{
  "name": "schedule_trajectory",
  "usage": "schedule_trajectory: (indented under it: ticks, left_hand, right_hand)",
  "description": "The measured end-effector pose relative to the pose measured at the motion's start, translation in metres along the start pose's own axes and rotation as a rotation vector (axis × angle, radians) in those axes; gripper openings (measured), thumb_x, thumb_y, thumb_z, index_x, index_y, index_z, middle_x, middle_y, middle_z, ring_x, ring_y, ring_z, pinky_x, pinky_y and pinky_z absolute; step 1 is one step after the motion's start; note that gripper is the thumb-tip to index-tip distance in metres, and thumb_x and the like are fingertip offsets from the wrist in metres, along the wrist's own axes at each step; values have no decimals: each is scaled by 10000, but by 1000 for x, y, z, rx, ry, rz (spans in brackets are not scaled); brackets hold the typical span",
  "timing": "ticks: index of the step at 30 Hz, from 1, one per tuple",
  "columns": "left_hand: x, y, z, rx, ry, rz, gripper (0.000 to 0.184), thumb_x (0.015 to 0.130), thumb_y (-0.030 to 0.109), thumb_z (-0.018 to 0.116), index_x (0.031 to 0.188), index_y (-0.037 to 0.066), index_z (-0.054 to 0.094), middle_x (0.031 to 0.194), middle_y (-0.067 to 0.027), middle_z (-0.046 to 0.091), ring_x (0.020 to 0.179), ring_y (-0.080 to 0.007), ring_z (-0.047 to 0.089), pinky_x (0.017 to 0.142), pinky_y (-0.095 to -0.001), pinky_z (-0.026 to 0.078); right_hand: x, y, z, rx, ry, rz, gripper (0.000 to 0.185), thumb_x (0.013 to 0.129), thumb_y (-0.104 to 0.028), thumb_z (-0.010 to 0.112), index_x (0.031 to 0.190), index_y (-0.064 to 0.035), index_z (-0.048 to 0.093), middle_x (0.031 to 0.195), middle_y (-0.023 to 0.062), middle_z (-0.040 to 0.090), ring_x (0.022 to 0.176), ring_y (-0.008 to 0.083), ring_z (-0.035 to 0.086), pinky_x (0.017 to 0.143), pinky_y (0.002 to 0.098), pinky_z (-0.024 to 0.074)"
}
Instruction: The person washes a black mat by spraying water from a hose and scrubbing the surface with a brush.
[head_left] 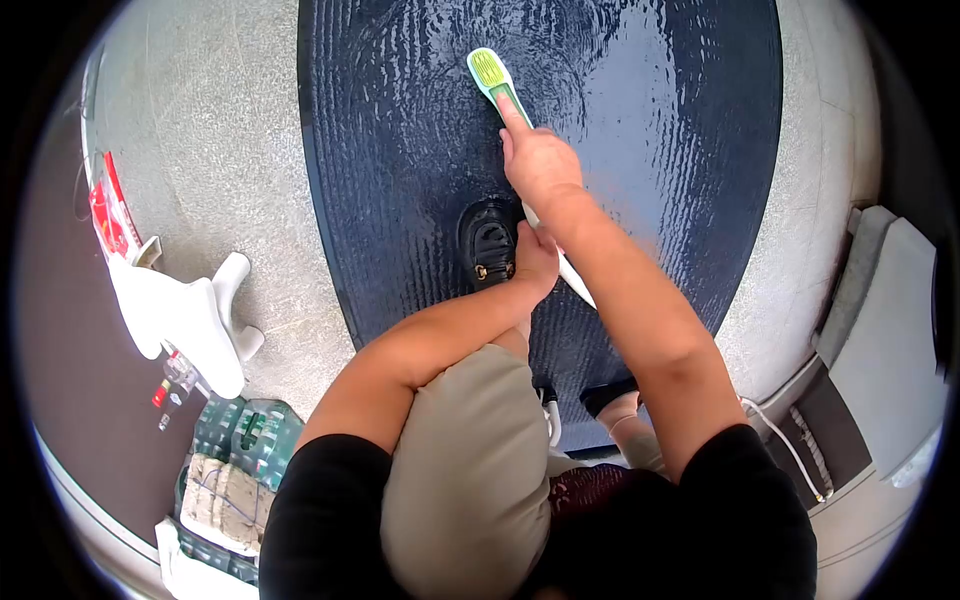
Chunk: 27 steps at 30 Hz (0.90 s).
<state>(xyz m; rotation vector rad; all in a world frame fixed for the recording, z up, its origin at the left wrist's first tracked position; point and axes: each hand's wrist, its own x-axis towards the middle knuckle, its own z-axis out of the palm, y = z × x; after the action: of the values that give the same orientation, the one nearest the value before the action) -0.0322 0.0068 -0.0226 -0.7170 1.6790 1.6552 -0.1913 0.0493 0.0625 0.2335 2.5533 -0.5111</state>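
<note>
A long-handled brush [489,70] with a pale rim, a yellow-green ribbed face and a white handle points away from me over a wet, dark ribbed mat [400,130]. My right hand [543,163] is closed around its upper handle, the index finger stretched along the green neck. Lower down, beside my black shoe [488,240], my left hand [538,258] is closed on the white handle. The handle's end runs under my right forearm and is hidden there.
A white plastic stool [190,315] lies at the left, with a red-and-white packet [113,218] behind it. Wrapped green bottles [250,430] stand lower left. At the right are a pale hose [785,450] and a grey panel [885,330].
</note>
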Motion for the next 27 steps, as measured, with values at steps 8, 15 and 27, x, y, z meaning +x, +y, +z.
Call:
schedule_trajectory:
  ticks: [8, 15, 27]
  left_hand:
    - [-18, 37, -1, 140, 12, -3, 275, 1005, 238, 406, 1042, -34, 406, 840, -194, 573, 653, -293, 624, 593, -383, 513]
    - [-14, 29, 0, 95, -12, -34, 274, 1013, 261, 388, 1004, -12, 410, 769, -134, 555, 590, -238, 607, 563, -370, 494]
    - [-16, 21, -10, 50, -160, -69, 257, 1019, 272, 377, 1078, 26, 421, 746, -81, 556, 617, -190, 589, 615, -345, 509]
  right_hand:
    - [-31, 64, -7, -190, -33, -41, 480, 978, -350, 442, 1427, -452, 306, 882, 164, 619, 798, 321, 665, 706, 438, 536]
    - [-30, 67, -11, 22, 78, 247, 475, 982, -334, 405, 1449, -307, 326, 927, 218, 660, 856, 382, 643, 795, 485, 494]
    - [-183, 121, 58, -14, 62, 247, 564, 949, -282, 477, 1475, -323, 277, 831, 222, 608, 717, 397, 635, 698, 497, 521]
